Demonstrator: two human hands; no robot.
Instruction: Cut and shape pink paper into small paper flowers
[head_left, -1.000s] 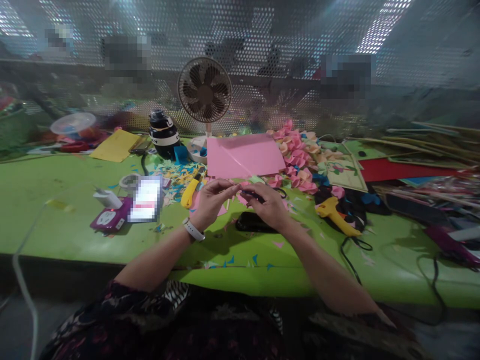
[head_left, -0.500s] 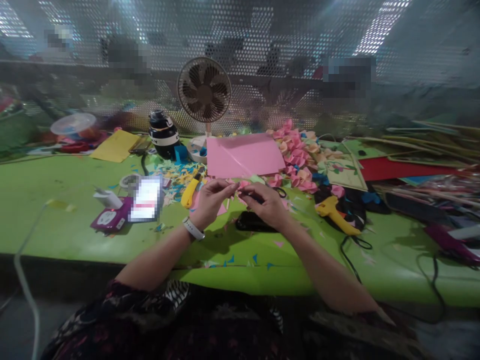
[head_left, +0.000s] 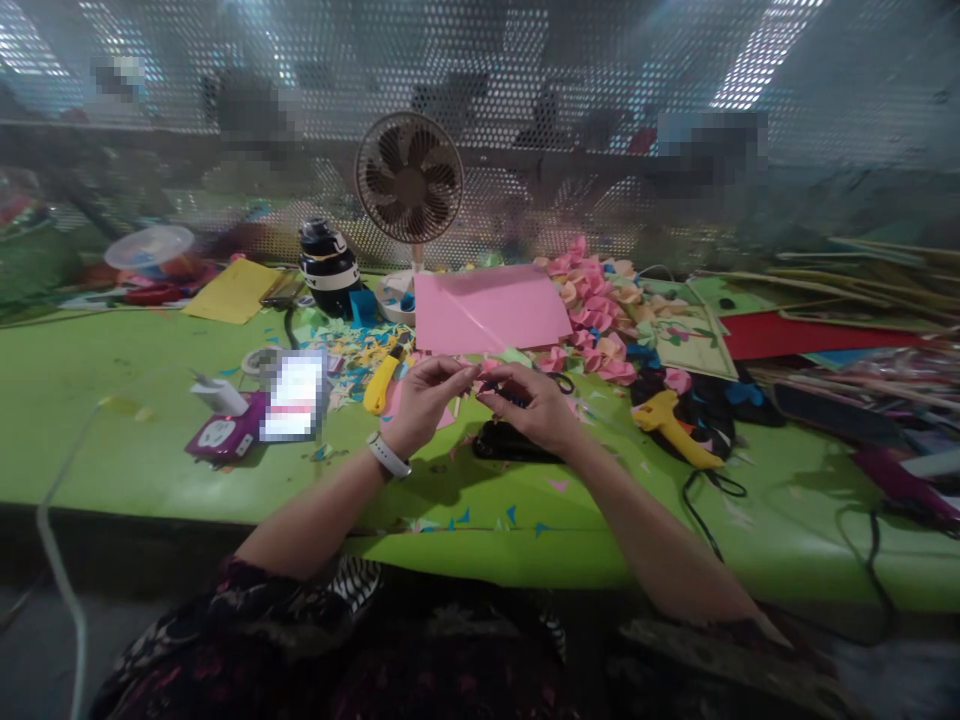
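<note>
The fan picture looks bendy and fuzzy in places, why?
Head view: the wide lens bows the table edge; light glares top right through the mesh; the fan is fairly sharp, but the small piece between the left hand and right hand is blurred.

Green table [head_left: 112, 450], pink sheet [head_left: 487, 308], paper scraps [head_left: 352, 360]

Green table [head_left: 112, 440]; pink paper sheet [head_left: 487, 310]; yellow glue gun [head_left: 667, 425].

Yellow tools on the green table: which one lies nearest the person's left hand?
The yellow utility knife, just left of the left hand. The yellow glue gun lies farther off, beyond the right hand.
</note>
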